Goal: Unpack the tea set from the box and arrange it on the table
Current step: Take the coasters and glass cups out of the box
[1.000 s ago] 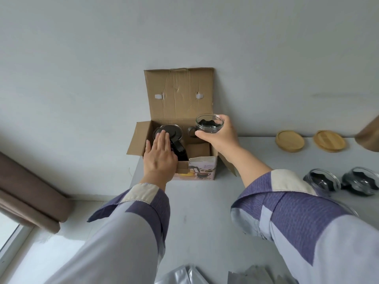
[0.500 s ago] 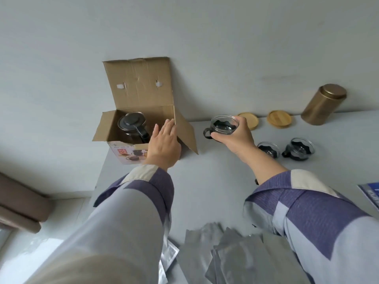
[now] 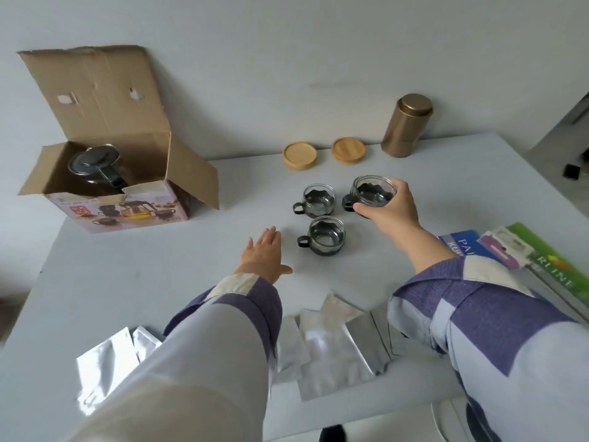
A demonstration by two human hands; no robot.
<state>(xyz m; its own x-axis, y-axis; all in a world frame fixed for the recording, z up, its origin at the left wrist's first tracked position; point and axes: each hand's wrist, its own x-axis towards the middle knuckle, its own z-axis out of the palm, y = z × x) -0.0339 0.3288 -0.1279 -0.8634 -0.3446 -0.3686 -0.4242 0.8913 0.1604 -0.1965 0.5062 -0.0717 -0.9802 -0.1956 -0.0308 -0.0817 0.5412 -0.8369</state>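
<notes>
An open cardboard box [image 3: 134, 205] stands at the table's far left, with a glass teapot [image 3: 95, 167] with a dark lid inside it. Two glass cups in dark holders stand mid-table, one farther back [image 3: 317, 201] and one nearer me [image 3: 325, 236]. My right hand [image 3: 390, 208] grips a third glass cup [image 3: 371, 193] from above, just right of the far cup, at or just above the table. My left hand [image 3: 264, 255] hovers flat and empty, fingers apart, left of the nearer cup.
Two round bamboo coasters [image 3: 299, 155] [image 3: 348, 150] and a gold tin canister [image 3: 406, 126] line the back wall. Several silver foil pouches [image 3: 334, 346] lie near the front edge. Green and blue packets [image 3: 548, 260] lie at the right.
My right hand carried the cup from the box rightward to beside the two standing cups. My left hand left the box and moved out over the table. The view swung right.
</notes>
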